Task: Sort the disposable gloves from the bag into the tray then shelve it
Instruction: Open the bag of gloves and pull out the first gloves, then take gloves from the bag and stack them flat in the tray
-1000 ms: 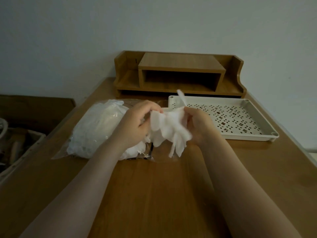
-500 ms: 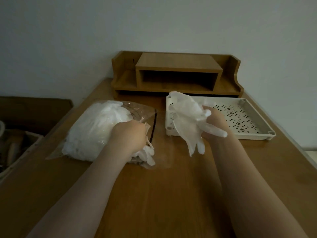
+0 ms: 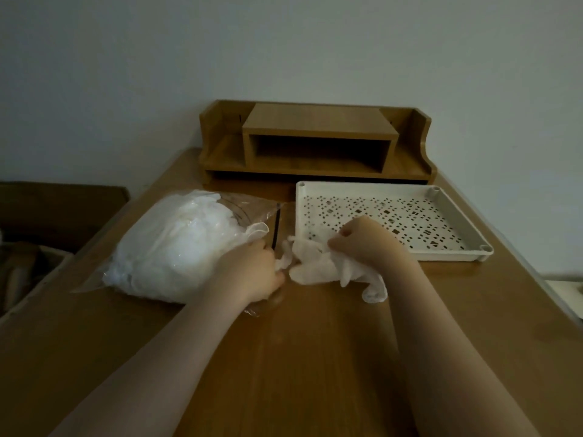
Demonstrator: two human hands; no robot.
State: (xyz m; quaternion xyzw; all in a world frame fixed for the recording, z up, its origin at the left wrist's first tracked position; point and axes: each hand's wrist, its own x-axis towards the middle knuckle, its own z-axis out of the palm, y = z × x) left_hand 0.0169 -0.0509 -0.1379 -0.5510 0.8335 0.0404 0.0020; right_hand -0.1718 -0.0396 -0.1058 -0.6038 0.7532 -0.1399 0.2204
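Note:
A clear plastic bag [image 3: 176,247] stuffed with white disposable gloves lies on the left of the wooden desk. My left hand [image 3: 252,272] rests at the bag's open mouth, fingers curled around glove material there. My right hand [image 3: 362,241] grips a bunch of white gloves [image 3: 325,266] just in front of the near left corner of the white perforated tray [image 3: 448,253]. Part of that bunch lies on the desk and its upper edge reaches over the tray's rim. The tray's floor is otherwise bare.
A wooden desktop shelf [image 3: 315,143] with an open middle slot stands against the wall behind the tray. Left of the desk, lower down, sits a box with dim contents [image 3: 28,272]. The desk's edge runs close past the tray on the right.
My right hand has lowered the bunch of gloves from mid-air to the desk by the tray's corner. My left hand has stayed at the bag's mouth.

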